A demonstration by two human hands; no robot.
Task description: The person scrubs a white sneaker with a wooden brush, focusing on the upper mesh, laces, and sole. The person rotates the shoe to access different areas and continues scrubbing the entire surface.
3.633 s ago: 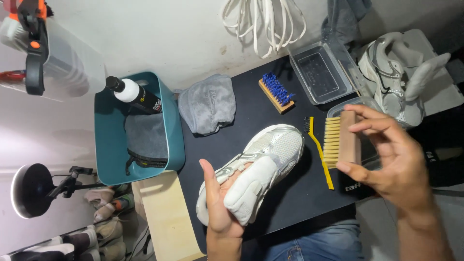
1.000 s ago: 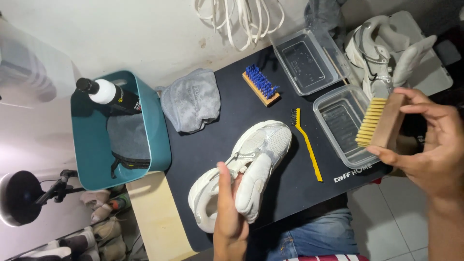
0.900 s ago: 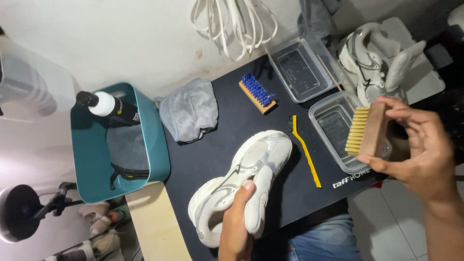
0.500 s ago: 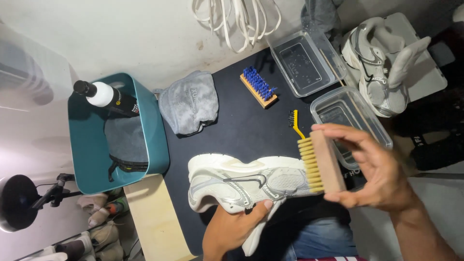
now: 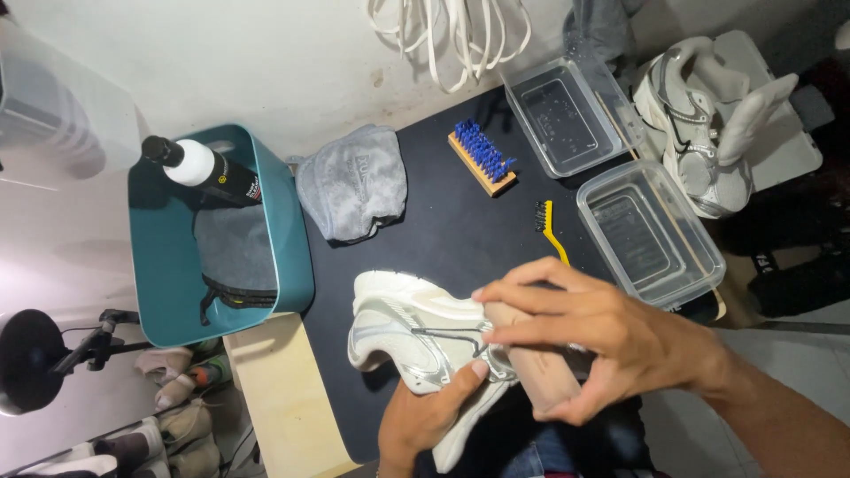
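Black table mid-frame: left hand cradles the light, soft-sided white sneaker underneath; right hand, fingers wrapped, probably presses a stiff wooden brush there.

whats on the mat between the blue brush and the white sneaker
In the head view, only bare black mat lies between the blue brush and the white sneaker; the yellow brush sits off to the right.

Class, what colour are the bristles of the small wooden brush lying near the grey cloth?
Blue bristles, seen in the head view.
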